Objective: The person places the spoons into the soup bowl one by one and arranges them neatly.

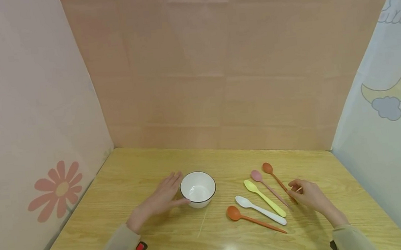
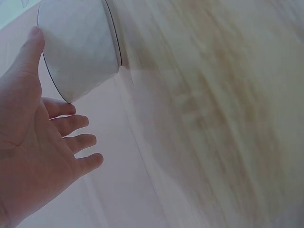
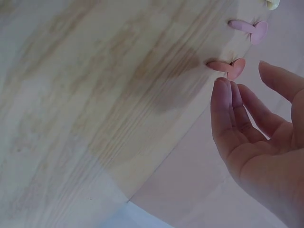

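A white bowl (image 1: 199, 204) with a dark rim stands upright left of the spoons. My left hand (image 1: 162, 197) is spread at its left side, thumb at the near rim and fingers behind. In the left wrist view, that hand's thumb (image 2: 33, 52) and index finger lie along the bowl (image 2: 78, 52). On the right, my right hand (image 1: 310, 197) hovers by the handle end of the farthest orange spoon (image 1: 277, 179). The right wrist view shows loosely bent fingers (image 3: 222, 102) just short of that spoon (image 3: 235, 69), the thumb apart.
Beside that spoon lie a pink spoon (image 1: 264, 181), a yellow spoon (image 1: 261, 194), a white spoon (image 1: 261, 209) and another orange spoon (image 1: 254, 219), fanned across the wooden table (image 1: 183, 247). Cloth panels (image 1: 219, 99) enclose the table's back and sides.
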Demonstrator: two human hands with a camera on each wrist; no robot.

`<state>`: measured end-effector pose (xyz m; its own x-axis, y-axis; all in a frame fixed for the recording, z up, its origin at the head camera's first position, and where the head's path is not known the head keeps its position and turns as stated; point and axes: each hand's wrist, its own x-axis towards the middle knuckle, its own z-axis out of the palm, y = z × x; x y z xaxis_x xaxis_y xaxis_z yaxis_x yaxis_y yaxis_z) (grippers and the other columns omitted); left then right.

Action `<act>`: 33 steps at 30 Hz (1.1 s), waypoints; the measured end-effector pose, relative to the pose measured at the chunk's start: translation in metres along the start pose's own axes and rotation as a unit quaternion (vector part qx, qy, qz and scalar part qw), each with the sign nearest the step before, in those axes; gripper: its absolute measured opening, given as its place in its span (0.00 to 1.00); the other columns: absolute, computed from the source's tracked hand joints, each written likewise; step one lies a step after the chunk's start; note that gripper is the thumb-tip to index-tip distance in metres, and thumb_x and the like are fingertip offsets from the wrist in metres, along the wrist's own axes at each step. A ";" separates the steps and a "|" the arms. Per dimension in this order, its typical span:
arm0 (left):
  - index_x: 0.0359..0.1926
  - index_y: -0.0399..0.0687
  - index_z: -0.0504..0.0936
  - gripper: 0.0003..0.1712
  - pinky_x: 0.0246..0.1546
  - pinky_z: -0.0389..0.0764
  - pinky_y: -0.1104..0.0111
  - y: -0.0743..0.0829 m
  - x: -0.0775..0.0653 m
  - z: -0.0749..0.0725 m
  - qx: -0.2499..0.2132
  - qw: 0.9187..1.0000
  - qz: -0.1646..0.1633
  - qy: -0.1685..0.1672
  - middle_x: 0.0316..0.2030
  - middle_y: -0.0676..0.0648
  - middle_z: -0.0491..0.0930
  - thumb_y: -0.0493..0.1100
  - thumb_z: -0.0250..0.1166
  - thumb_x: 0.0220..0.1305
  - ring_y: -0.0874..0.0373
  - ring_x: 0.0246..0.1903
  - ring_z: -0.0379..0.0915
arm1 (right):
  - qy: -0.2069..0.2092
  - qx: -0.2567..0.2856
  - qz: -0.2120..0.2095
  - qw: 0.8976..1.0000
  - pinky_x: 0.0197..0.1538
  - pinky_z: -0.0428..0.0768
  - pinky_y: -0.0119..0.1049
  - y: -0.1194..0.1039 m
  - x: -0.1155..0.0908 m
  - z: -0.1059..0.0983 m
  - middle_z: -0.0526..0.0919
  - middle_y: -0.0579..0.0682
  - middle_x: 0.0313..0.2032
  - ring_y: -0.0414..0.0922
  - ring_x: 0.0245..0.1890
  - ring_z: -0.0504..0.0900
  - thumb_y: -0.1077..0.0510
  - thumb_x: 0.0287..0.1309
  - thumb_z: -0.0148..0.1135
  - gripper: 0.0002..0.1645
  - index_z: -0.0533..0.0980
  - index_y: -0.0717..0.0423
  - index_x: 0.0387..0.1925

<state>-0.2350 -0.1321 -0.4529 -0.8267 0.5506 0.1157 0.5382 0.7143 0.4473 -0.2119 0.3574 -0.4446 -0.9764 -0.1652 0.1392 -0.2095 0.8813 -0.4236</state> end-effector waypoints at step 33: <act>0.77 0.34 0.49 0.55 0.75 0.49 0.40 0.001 0.001 0.003 0.002 1.000 -0.003 -0.013 0.77 0.34 0.48 0.64 0.61 0.66 0.34 0.77 0.39 | -0.018 0.019 0.011 1.000 0.33 0.79 0.31 0.012 0.008 0.010 0.84 0.52 0.30 0.40 0.29 0.80 0.60 0.56 0.69 0.13 0.80 0.67 0.39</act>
<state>-0.2344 -0.1295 -0.4552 -0.8260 0.5564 0.0901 0.5332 0.7195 0.4450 -0.2226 0.3619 -0.4579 -0.9819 -0.1627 0.0967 -0.1891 0.8679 -0.4594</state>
